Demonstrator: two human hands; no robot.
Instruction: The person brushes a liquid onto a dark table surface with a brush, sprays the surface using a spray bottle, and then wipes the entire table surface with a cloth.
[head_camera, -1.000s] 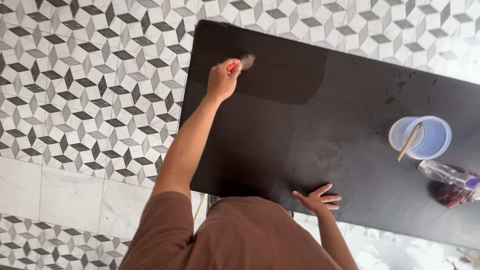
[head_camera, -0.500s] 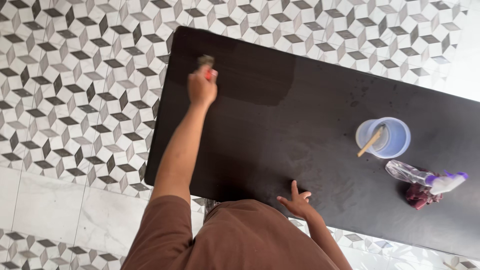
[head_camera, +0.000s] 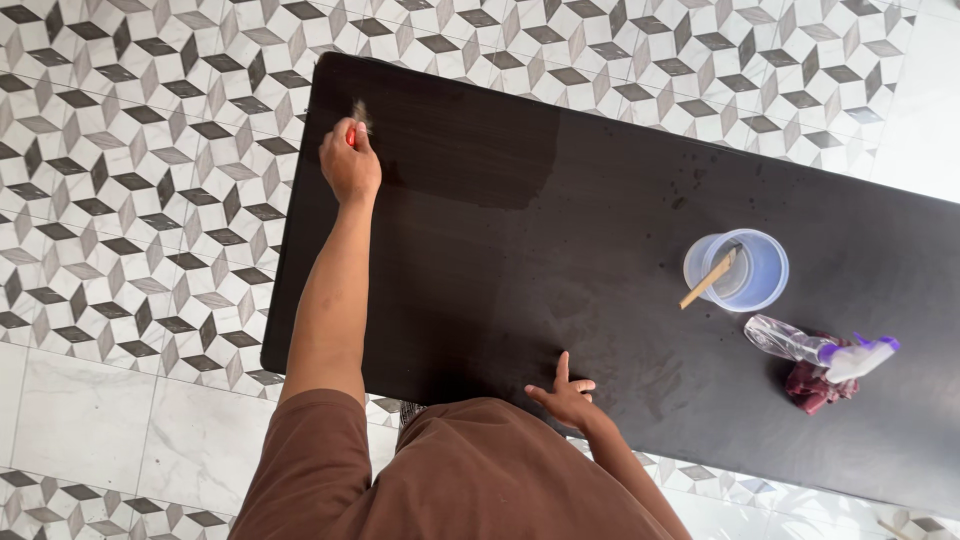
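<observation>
— At the far left corner of the dark tabletop (head_camera: 640, 200), the left hand (head_camera: 350, 165) works a small brush (head_camera: 359, 117), its fingers (head_camera: 337, 135) closed round the red handle and the bristles touching the wood just inside the edge.

— And the other hand?

— On the near edge, the right hand (head_camera: 568, 398) rests with its fingers (head_camera: 562, 366) spread and holding nothing, bracing the body as the arm reaches across.

— What would make this stroke a good one?

— By my reading, a light, even pass along the grain. A glossier, darker patch (head_camera: 460, 140) spreads from the brush toward the middle of the top, with a straight edge where it meets the duller surface, so each new pass should probably overlap that edge slightly to avoid a visible seam. So close to the rim, too much pressure could push liquid over the side onto the patterned floor tiles (head_camera: 130, 180).

— Where are the supplies?

— Well apart, toward the right: a clear plastic cup (head_camera: 737, 270) with a wooden stick (head_camera: 708, 279) leaning in it, and just beyond, a spray bottle (head_camera: 820, 347) lying on a dark red rag (head_camera: 812, 384). Reloading means a long reach, so the brush is best carried low and steady.
</observation>
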